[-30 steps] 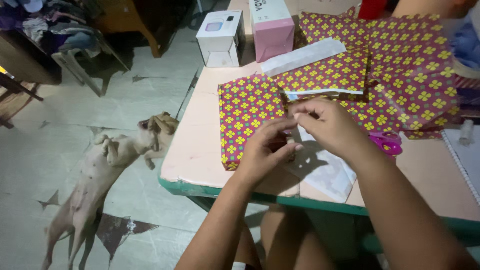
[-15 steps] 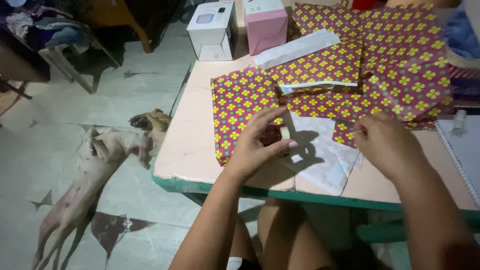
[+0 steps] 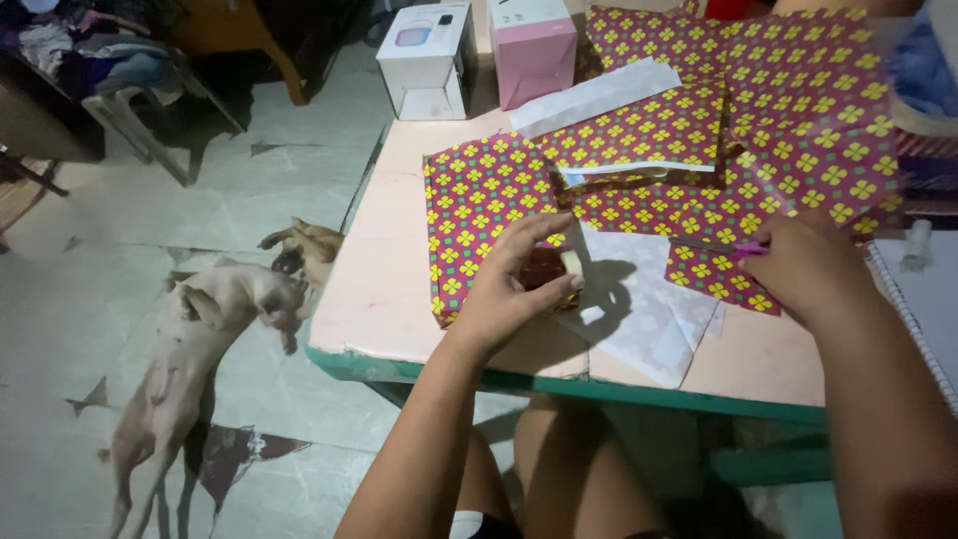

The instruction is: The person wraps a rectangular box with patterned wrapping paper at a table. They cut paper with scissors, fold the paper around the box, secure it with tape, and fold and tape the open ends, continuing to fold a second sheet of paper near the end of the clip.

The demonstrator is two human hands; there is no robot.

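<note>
A flat box wrapped in maroon paper with yellow flowers (image 3: 479,205) lies on the pink table top (image 3: 379,299). My left hand (image 3: 514,294) rests at the box's right edge and grips a small roll of tape (image 3: 569,264). My right hand (image 3: 810,268) is farther right, apart from the left. It is closed on pink-handled scissors (image 3: 748,249) whose blades point left over the paper. A white flap of the wrapping paper (image 3: 639,304) lies between my hands.
More sheets of the same flowered paper (image 3: 798,120) cover the back of the table. A white box (image 3: 429,60) and a pink box (image 3: 534,45) stand at the far edge. A notebook (image 3: 928,299) and a small bottle (image 3: 918,245) lie at right. A dog (image 3: 200,339) stands on the floor at left.
My right hand has left my left hand, moved right and taken hold of the pink scissors. My left hand stayed on the tape. The dog shifted on the floor.
</note>
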